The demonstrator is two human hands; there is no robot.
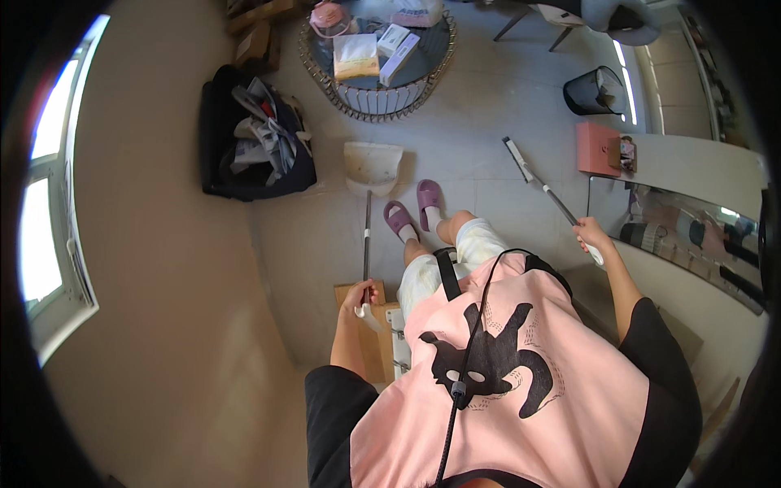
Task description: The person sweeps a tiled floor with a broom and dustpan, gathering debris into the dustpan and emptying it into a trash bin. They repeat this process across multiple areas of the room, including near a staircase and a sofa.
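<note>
My left hand (360,295) grips the handle of a long-handled dustpan (373,166), close to its white end. The pan is white, smudged inside, and lies on the tiled floor ahead of my feet. At the right, my right hand (592,233) is closed around the grey and white handle of a floor brush (518,160). Its narrow head, white with a dark edge, is angled towards the upper left, over the floor. Whether the head touches the tiles I cannot tell.
A round wire-sided table (378,100) carries tissues, boxes and a pink jug. Left stands a black bin (259,137) stuffed with papers and packaging. A mesh wastebasket (595,91), a pink box (595,149) and a leaning mirror (674,235) are at the right. Purple slippers (429,198) are on my feet.
</note>
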